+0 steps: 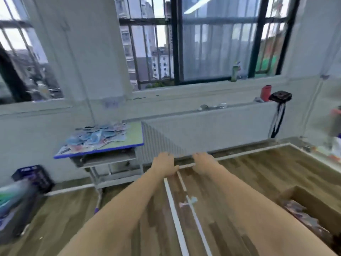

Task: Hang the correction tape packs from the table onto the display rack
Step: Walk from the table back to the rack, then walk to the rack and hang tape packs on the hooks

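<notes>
1. Both arms reach forward over the wooden floor (258, 174); the left hand (163, 164) and right hand (203, 162) sit side by side, near each other but apart.
2. The fingers of both hands curl down over the top edge of a white wire rack (212, 133); the picture is too blurred to tell how firmly they grip.
3. The correction tape packs (97, 136) lie heaped on the table (132, 137), left of the hands, reaching its near blue edge.
4. A cardboard box (311, 204) stands at the right.
</notes>
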A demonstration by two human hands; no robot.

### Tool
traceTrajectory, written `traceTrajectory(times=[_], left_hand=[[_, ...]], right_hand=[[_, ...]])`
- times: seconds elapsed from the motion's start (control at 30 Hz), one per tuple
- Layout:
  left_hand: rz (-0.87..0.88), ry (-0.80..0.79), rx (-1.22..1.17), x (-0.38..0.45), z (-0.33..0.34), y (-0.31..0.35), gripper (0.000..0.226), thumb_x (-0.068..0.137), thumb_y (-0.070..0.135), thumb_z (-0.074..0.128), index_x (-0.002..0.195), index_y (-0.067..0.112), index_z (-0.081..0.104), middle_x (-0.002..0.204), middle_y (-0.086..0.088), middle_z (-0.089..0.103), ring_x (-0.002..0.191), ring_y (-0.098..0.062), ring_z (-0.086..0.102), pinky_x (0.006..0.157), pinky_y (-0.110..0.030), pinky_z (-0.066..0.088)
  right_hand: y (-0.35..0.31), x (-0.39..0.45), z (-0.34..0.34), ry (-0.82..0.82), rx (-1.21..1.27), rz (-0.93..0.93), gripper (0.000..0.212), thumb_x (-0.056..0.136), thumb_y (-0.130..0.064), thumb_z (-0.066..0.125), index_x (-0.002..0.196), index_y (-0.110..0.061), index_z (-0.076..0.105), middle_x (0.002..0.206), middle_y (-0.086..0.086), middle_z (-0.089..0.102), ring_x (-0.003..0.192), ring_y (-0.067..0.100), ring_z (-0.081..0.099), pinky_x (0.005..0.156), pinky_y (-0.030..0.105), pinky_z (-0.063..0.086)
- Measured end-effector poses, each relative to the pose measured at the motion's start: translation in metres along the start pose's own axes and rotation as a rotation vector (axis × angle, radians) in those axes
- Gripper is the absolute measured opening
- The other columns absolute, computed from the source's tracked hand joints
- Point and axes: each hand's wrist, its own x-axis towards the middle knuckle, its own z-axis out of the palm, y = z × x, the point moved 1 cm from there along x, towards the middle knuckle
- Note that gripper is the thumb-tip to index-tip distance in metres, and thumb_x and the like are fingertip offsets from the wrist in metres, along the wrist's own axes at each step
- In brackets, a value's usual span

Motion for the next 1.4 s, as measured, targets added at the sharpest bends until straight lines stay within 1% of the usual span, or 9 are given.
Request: traceTrajectory(times=[0.1,0.23,0.43,0.63,0.93,1.17,1.3,1.37,1.4], left_hand=[[-0.118,-0.022,0.035,0.019,0.000,-0.088,0.056,0.097,0.045,0.045,0.138,0.007,0.040,0.141,-0.016,0.040,0.131,-0.033,0.037,0.105,-0.044,0.037],[-0.237,-0.037,0.010,0.035,0.005,-0.176,0.054,0.096,0.042,0.046,0.136,0.007,0.043,0.139,-0.016,0.043,0.129,-0.031,0.039,0.105,-0.042,0.037],[-0.378,-0.080,-0.023,0.071,0.030,-0.262,0.052,0.095,0.043,0.047,0.135,0.011,0.045,0.139,-0.011,0.046,0.128,-0.028,0.042,0.103,-0.042,0.038],[-0.444,-0.102,-0.023,0.146,0.042,-0.342,0.051,0.096,0.044,0.047,0.134,0.010,0.045,0.136,-0.012,0.047,0.126,-0.029,0.044,0.100,-0.042,0.040],[-0.505,-0.075,-0.122,0.298,0.022,-0.461,0.050,0.097,0.043,0.045,0.130,0.005,0.048,0.133,-0.014,0.049,0.122,-0.030,0.047,0.095,-0.039,0.042],[-0.524,-0.136,-0.184,0.378,0.044,-0.546,0.045,0.098,0.041,0.043,0.121,0.003,0.053,0.125,-0.017,0.054,0.115,-0.031,0.051,0.091,-0.038,0.044],[-0.500,-0.161,-0.179,0.436,0.055,-0.608,0.051,0.099,0.044,0.040,0.127,0.003,0.051,0.134,-0.018,0.049,0.121,-0.032,0.048,0.094,-0.041,0.043],[-0.476,-0.166,-0.214,0.468,0.056,-0.639,0.048,0.099,0.042,0.042,0.124,0.003,0.053,0.130,-0.017,0.052,0.117,-0.032,0.051,0.092,-0.040,0.044],[-0.460,-0.165,-0.230,0.484,0.056,-0.654,0.047,0.099,0.042,0.043,0.122,0.002,0.054,0.127,-0.016,0.054,0.114,-0.031,0.053,0.090,-0.039,0.045]], right_hand=[[-0.075,0.065,-0.002,0.010,0.022,-0.128,0.044,0.095,-0.023,0.051,0.135,-0.008,0.042,0.138,0.013,0.046,0.126,0.030,0.044,0.103,0.040,0.038],[-0.148,0.128,0.007,0.007,0.053,-0.263,0.041,0.095,-0.022,0.052,0.133,-0.010,0.043,0.136,0.010,0.046,0.126,0.027,0.043,0.103,0.039,0.039],[-0.214,0.213,0.027,-0.088,0.015,-0.399,0.044,0.095,-0.023,0.050,0.136,-0.009,0.041,0.136,0.012,0.045,0.126,0.028,0.042,0.104,0.038,0.038],[-0.261,0.339,0.033,-0.130,-0.005,-0.467,0.043,0.093,-0.024,0.051,0.133,-0.009,0.043,0.135,0.014,0.046,0.125,0.030,0.043,0.101,0.038,0.040],[-0.299,0.539,0.030,-0.182,-0.005,-0.477,0.048,0.093,-0.027,0.053,0.137,-0.012,0.043,0.140,0.011,0.046,0.129,0.028,0.042,0.103,0.036,0.040],[-0.339,0.653,0.047,-0.282,0.032,-0.447,0.043,0.093,-0.021,0.051,0.135,-0.010,0.046,0.139,0.013,0.047,0.127,0.028,0.046,0.101,0.034,0.041],[-0.369,0.724,0.060,-0.307,0.064,-0.400,0.037,0.093,-0.023,0.051,0.127,-0.009,0.051,0.132,0.012,0.052,0.117,0.026,0.052,0.090,0.030,0.044],[-0.382,0.757,0.065,-0.321,0.092,-0.342,0.040,0.093,-0.025,0.052,0.129,-0.009,0.049,0.132,0.011,0.052,0.110,0.024,0.054,0.079,0.025,0.045],[-0.388,0.773,0.070,-0.328,0.102,-0.318,0.043,0.093,-0.025,0.053,0.132,-0.009,0.047,0.134,0.011,0.052,0.110,0.023,0.054,0.078,0.024,0.045]])
